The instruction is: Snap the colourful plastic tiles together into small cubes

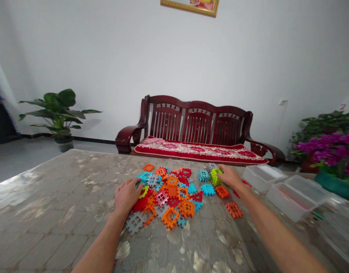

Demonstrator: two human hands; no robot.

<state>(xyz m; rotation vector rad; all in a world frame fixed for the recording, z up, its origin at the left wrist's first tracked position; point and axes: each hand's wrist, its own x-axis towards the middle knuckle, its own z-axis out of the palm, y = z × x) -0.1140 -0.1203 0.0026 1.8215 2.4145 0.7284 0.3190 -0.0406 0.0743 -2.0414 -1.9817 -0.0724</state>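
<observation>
My left hand point(128, 196) is at the left side of a heap of flat, notched interlocking building pieces point(172, 190) in orange, red, blue and grey. Its fingers are closed at the edge of a yellow-green piece point(144, 192); the fingertips are partly hidden. To the right of the heap, my right hand point(230, 176) grips a stack of yellow-green interlocking pieces point(215, 177). Close by are a grey stack point(212, 167), a blue-green stack point(203, 175), a bright blue stack point(208, 190) and an orange stack point(222, 192).
An orange-red piece point(233, 210) lies nearer on the patterned table point(63, 212). Translucent plastic boxes point(290, 201) stand at the right, by purple flowers point(330, 149). Behind the table is a wooden bench point(197, 117) with a red cover; a potted plant point(60, 113) stands left.
</observation>
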